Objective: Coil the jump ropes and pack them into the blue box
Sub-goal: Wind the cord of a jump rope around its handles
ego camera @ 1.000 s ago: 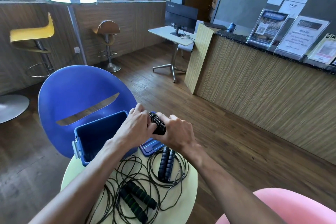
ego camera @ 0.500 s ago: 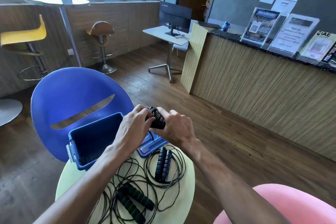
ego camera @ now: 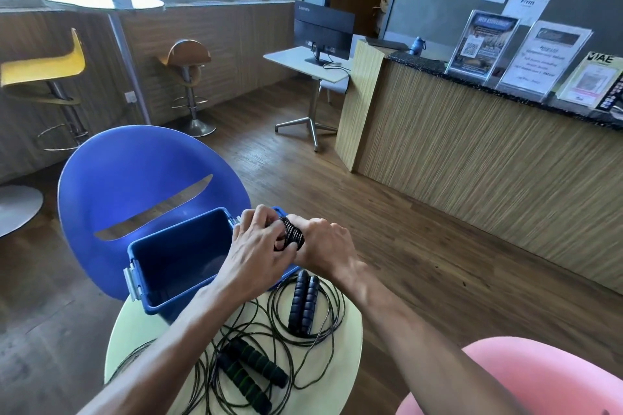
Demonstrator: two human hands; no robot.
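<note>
An open blue box stands at the far side of a small round pale table. Just right of the box's far corner, my left hand and my right hand both grip a wound jump rope bundle with black ribbed handles. A coiled rope with dark blue handles lies on the table below my right wrist. Nearer me, a loose rope with black and green handles is spread over the table. The box lid lies mostly hidden under my hands.
A blue shell chair stands right behind the box. A pink chair is at the lower right. A wooden reception counter runs along the right, and a desk with a monitor and bar stools stand farther back.
My hands and the rope bundle have kept their place by the box's corner, and my left fingers have shifted their hold on the bundle. The camera has turned slightly.
</note>
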